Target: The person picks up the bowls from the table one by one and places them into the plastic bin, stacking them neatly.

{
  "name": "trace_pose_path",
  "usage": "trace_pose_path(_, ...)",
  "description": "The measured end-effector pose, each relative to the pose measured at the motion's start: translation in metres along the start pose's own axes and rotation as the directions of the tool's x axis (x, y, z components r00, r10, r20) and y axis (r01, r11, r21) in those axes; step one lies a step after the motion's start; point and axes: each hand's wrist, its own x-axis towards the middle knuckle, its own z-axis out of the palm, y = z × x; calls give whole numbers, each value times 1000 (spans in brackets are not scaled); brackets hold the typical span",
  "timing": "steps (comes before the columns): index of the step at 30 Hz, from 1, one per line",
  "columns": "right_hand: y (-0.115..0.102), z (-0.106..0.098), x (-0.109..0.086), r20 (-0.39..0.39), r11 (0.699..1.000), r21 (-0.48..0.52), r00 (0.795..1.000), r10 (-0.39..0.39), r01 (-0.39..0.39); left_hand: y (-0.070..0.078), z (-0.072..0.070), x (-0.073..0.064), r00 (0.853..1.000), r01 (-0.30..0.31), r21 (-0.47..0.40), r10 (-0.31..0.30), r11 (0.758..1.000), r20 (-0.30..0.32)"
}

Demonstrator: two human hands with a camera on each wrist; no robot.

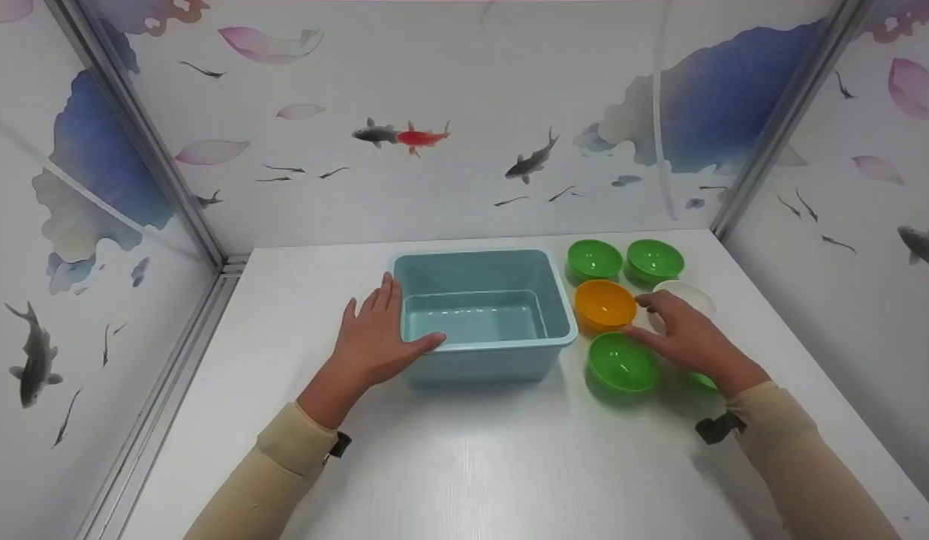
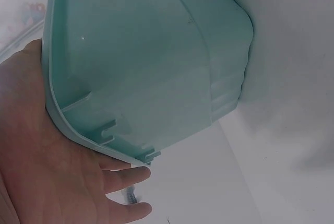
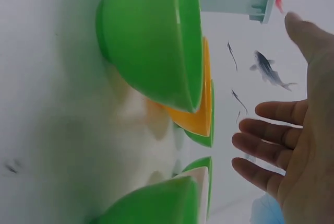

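A light blue plastic bin (image 1: 479,366) stands on the table. My left hand (image 1: 365,346) rests against its near left corner, with the thumb along the rim. In the left wrist view, that hand's palm touches the rim and its fingers (image 2: 128,179) reach out straight. My right hand (image 1: 689,337) hovers over the bowls, beside an orange bowl (image 1: 605,304), fingers spread and holding nothing. Below it, a white bowl (image 1: 693,294) and a green bowl (image 1: 703,381) are partly hidden. Nearer the front sits another green bowl (image 1: 622,364), large in the right wrist view.
Two more green bowls, one on the left (image 1: 594,259) and one on the right (image 1: 655,261), stand at the back, right of the bin. White panels (image 1: 449,195) painted with fish and petals enclose the white table (image 1: 464,465) at the back and sides.
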Motion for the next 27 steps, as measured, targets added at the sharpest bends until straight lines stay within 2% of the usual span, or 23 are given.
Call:
trace_pose_path(4, -1, 10, -7, 12, 998, 38, 999, -41, 40, 0, 1, 1, 1000, -6, 9, 6, 1000, -1)
trace_pose_path(8, -2, 21, -12, -22, 993, 44, 994, -111, 112, 0, -1, 2, 1000, -1, 12, 1, 1000, 3)
trace_pose_path(10, -3, 26, -14, -31, 992, 45, 992, -120, 121, -1, -1, 2, 1000, 0, 10, -1, 1000, 3)
trace_pose_path(19, -7, 44, -29, -6, 998, 60, 1000, -1, 2, -1, -1, 2, 1000, 7, 0, -7, 1000, 6)
trace_pose_path(27, -1, 58, -35, -6, 995, 99, 1000, 12, -12, -1, 0, 1, 1000, 12, -5, -12, 1000, 15)
